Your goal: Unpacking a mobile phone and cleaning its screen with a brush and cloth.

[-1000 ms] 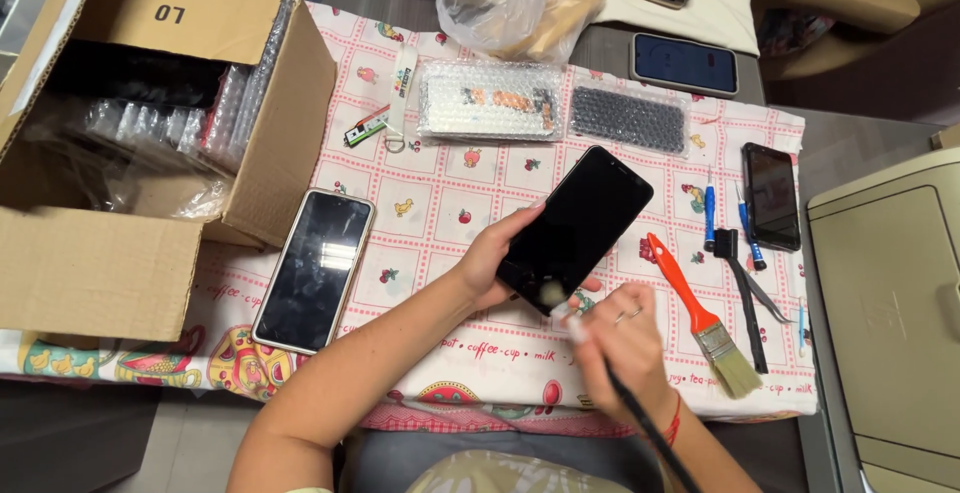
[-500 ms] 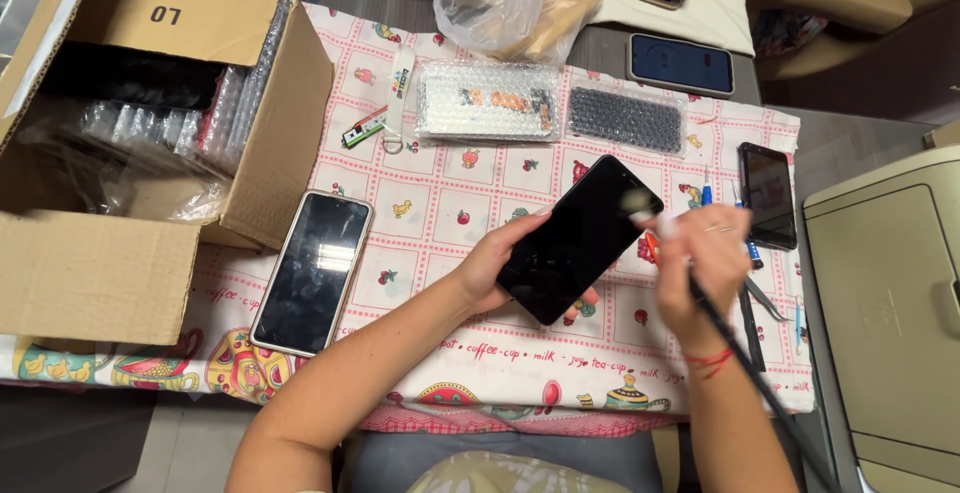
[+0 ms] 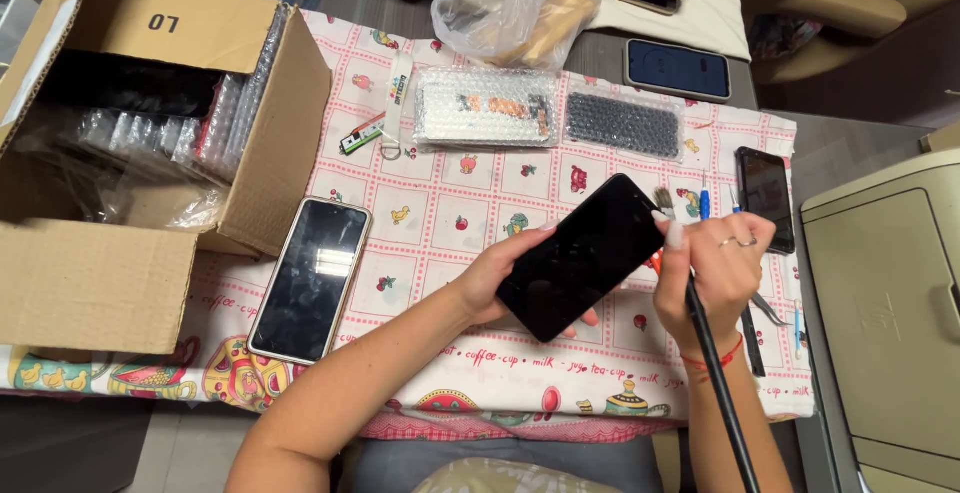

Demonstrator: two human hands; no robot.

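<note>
- Since the earlier frames the right hand (image 3: 722, 273) has travelled from the lower end of the black phone (image 3: 585, 256) up to its upper right edge, and the brush tip now sits just at the top corner; a second ago that hand was low, near the person's body.
- Meanwhile the phone has kept its tilt and its place, raised a little above the tabletop (image 3: 450, 203), screen up, its long side running from lower left to upper right.
- Left hand (image 3: 497, 278) fingers are clasped around the phone's lower left end, thumb on the near edge, the others underneath.
- Right hand fingers are closed on a thin black-handled brush (image 3: 712, 363), held like a pen; its bristles look to be touching the phone's corner, though the view is too small to be sure.
- Judging by the shift, the brushing has worked along the phone's length and is now at its far end.
- Beside the phone, on the checked cloth, lies a second phone in a pale case (image 3: 310, 278), and left of that stands an open cardboard box (image 3: 130, 183) of bubble-wrapped packs.
- Further out lie two bubble-wrapped items (image 3: 487, 106), a plastic bag (image 3: 515, 3), another dark phone (image 3: 766, 198) at the right, and small tools partly hidden by the right hand.
</note>
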